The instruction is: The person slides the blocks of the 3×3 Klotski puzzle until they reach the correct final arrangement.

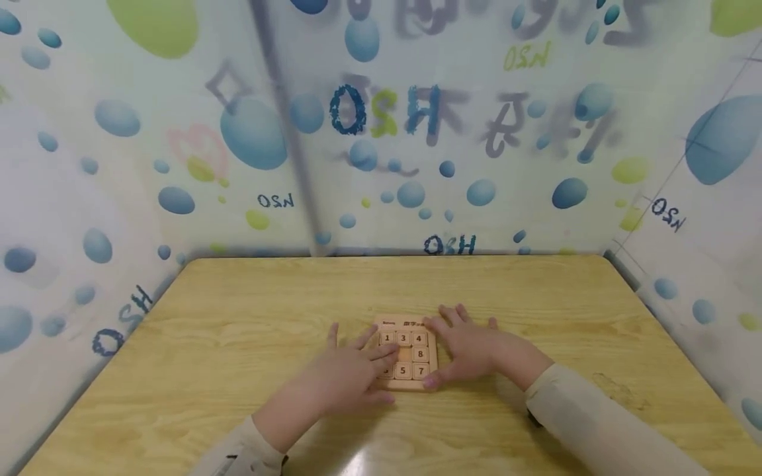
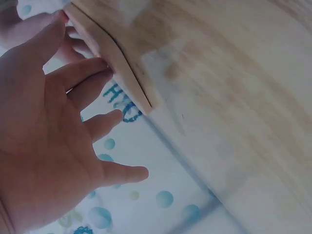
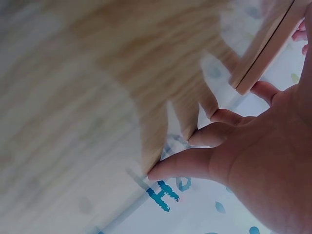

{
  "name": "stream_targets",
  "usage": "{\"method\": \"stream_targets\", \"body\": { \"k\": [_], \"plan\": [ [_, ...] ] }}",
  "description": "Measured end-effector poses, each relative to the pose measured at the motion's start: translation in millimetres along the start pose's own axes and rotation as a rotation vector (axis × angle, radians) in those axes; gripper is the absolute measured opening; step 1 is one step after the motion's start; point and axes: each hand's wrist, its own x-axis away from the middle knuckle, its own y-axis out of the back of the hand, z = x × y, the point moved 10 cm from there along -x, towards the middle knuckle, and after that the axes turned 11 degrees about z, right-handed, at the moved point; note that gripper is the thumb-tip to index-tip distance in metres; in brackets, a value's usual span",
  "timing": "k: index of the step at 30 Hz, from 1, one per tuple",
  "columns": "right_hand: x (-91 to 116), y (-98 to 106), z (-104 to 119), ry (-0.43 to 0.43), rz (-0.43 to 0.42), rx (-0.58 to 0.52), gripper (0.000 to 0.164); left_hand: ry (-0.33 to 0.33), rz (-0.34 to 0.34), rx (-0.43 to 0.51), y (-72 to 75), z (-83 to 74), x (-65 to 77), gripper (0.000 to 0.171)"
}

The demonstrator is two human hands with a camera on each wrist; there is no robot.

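Observation:
A square wooden number slide puzzle (image 1: 406,385) lies flat on the table in the head view. Its top row reads 1, 3, 4; an 8 tile (image 1: 420,354) sits at the right, with 5 and 7 below. The middle cell shows bare wood. My left hand (image 1: 342,378) reaches over the puzzle's left side, fingers extended and spread, fingertips by the middle cell, hiding the tiles beneath. My right hand (image 1: 470,347) lies along the right side, thumb at the lower right corner and index finger at the upper right. In the right wrist view, its other fingers (image 3: 183,163) rest spread on the tabletop.
The light wooden table (image 1: 250,297) extends around the puzzle. Behind it and at both sides stand pale walls (image 1: 381,218) printed with blue and green drops and lettering. The tabletop reflects the hands and walls.

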Motion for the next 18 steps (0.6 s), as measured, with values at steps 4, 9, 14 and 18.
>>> {"method": "stream_targets", "body": {
  "k": [4, 9, 14, 18],
  "plan": [
    [-2.6, -1.3, -0.4, -0.002, 0.004, 0.002, 0.122, 0.016, -0.004, -0.002, 4.2, 3.0, -2.8, 0.075],
    [-0.7, -3.2, -1.6, -0.007, 0.017, -0.008, 0.123, 0.032, 0.02, -0.015, 5.3, -1.4, -22.2, 0.08],
    [-0.4, -2.8, -0.6, -0.006, 0.017, -0.005, 0.122, 0.028, 0.072, 0.02, -3.8, -7.9, -18.4, 0.08],
    [-1.4, -0.5, 1.2, -0.005, 0.008, 0.005, 0.121, -0.004, 0.073, 0.078, -5.0, -12.1, -3.3, 0.081]
  ]
}}
